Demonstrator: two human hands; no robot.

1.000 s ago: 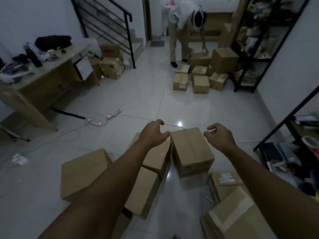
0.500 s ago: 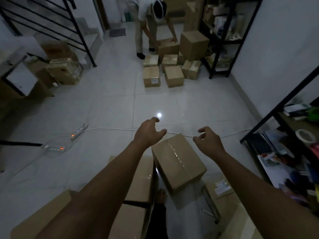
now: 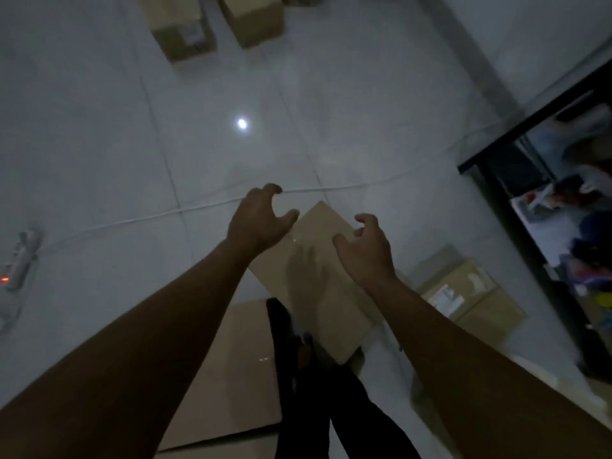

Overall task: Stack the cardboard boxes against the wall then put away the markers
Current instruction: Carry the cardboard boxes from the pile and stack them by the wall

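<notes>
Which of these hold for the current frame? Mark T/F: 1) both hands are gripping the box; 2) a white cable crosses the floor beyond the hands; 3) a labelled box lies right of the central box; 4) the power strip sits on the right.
1) False. The left hand and right hand hover over the central box, fingers loosely curled, holding nothing.
2) True. The white cable runs across the tiled floor.
3) True. The labelled box lies there.
4) False. The power strip is at the left edge.
</notes>
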